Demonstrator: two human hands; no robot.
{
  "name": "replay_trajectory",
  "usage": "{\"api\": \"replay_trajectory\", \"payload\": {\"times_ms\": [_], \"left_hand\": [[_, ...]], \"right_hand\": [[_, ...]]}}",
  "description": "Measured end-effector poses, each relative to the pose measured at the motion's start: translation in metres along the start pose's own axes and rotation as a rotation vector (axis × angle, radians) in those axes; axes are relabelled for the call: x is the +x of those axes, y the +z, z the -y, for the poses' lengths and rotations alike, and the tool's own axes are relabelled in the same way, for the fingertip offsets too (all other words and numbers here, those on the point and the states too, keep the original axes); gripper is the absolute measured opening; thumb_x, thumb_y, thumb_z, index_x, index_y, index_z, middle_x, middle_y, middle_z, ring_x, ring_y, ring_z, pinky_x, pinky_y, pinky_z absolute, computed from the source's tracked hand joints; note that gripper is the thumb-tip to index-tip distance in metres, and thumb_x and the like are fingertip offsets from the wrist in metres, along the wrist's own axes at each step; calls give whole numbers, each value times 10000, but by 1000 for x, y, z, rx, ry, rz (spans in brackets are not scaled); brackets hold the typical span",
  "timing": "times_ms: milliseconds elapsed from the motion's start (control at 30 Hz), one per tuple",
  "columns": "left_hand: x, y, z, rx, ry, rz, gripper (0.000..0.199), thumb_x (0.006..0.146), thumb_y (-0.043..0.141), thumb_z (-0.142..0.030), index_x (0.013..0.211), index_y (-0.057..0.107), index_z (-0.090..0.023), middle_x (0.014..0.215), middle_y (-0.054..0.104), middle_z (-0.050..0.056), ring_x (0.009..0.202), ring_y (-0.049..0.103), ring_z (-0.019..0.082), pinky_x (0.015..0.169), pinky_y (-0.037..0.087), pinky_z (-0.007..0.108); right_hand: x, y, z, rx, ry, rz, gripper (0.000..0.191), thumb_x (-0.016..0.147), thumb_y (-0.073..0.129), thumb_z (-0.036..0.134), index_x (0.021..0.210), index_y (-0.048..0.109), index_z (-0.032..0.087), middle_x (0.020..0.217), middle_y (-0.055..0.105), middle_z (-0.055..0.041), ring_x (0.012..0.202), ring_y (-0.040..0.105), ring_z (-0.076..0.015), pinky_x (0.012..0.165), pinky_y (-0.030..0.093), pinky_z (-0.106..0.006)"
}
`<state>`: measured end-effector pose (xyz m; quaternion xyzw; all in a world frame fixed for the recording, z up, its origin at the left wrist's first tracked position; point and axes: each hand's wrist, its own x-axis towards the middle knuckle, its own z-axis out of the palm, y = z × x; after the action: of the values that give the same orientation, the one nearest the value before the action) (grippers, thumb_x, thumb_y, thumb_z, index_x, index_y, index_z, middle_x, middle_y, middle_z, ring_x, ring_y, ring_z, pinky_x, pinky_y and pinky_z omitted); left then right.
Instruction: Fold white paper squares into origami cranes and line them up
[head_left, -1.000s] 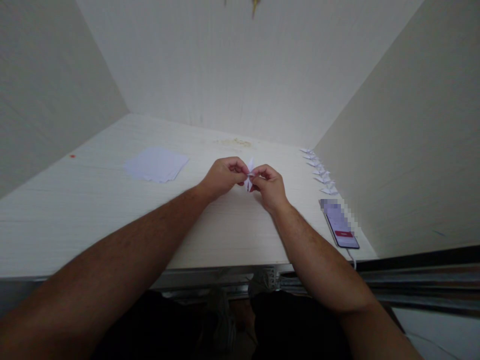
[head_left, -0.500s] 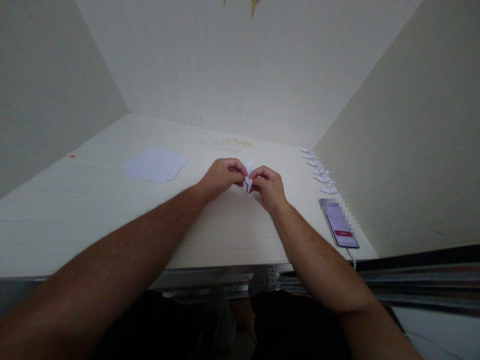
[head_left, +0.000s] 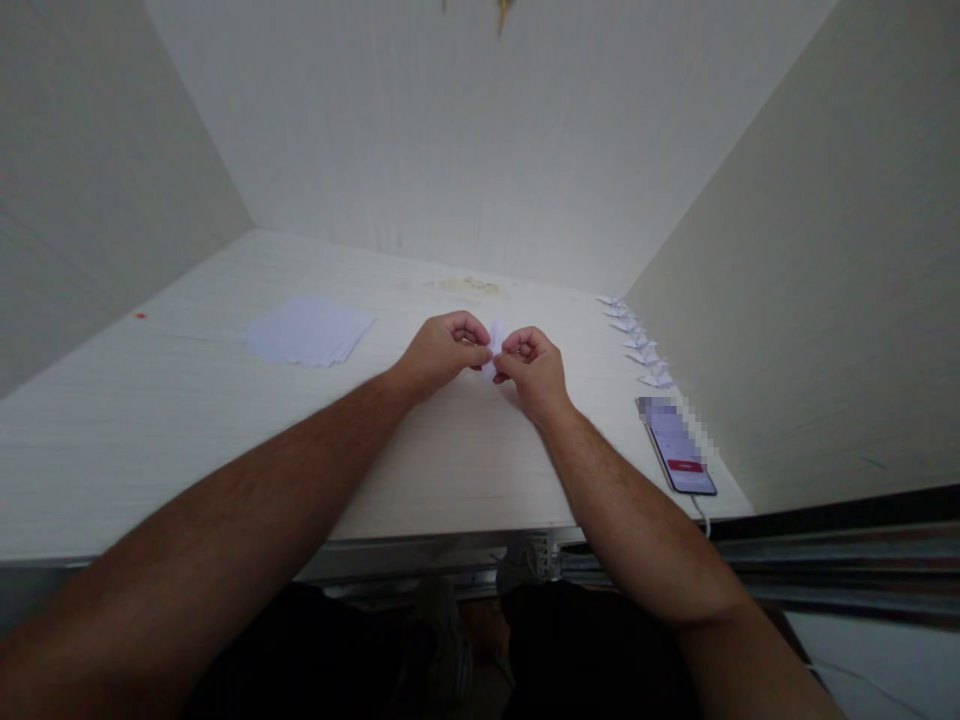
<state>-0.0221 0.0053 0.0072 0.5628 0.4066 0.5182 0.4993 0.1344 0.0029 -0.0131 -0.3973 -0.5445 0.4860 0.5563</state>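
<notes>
A small piece of folded white paper [head_left: 496,332] stands upright between my hands, above the middle of the table. My left hand [head_left: 448,345] pinches its left side between thumb and fingers. From the right, my right hand [head_left: 536,368] grips it with thumb and forefinger, the other fingers curled. The fingertips hide much of the paper's middle, and its outline is slightly blurred, so the exact folds cannot be made out.
A stack of white paper sheets [head_left: 311,330] lies left on the pale table [head_left: 442,470]. Several folded paper cranes [head_left: 642,345] line the right side. Nearer sits a phone [head_left: 679,450] with a white cable [head_left: 703,518]. Walls enclose the back and both sides.
Both thumbs have shifted upward on the folded paper, and its lower part has turned between the fingers. Hands and arms stay in nearly the same place.
</notes>
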Motion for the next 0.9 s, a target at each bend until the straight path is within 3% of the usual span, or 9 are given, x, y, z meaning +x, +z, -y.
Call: {"api": "replay_trajectory", "payload": {"times_ms": [633, 800, 900], "left_hand": [[2, 1, 2, 41, 33, -72, 363, 595, 792, -105, 899, 604, -165, 674, 667, -27, 599, 624, 93, 589, 483, 213], [2, 0, 5, 55, -111, 35, 254, 587, 822, -159, 766, 642, -149, 630, 679, 7, 540, 610, 104, 532, 469, 221], [2, -1, 6, 97, -128, 75, 200, 607, 820, -183, 688, 640, -154, 588, 670, 19, 519, 597, 103, 505, 443, 209]], "right_hand": [[2, 2, 0, 14, 12, -57, 354, 604, 790, 305, 867, 567, 227, 645, 629, 78, 537, 567, -96, 512, 487, -238], [3, 1, -2, 0, -3, -99, 327, 602, 767, 278, 855, 566, 230, 624, 631, 85, 530, 563, -98, 524, 476, -244], [4, 0, -2, 5, 2, -111, 316, 601, 762, 274, 845, 565, 231, 622, 625, 89, 521, 553, -95, 524, 472, -245]]}}
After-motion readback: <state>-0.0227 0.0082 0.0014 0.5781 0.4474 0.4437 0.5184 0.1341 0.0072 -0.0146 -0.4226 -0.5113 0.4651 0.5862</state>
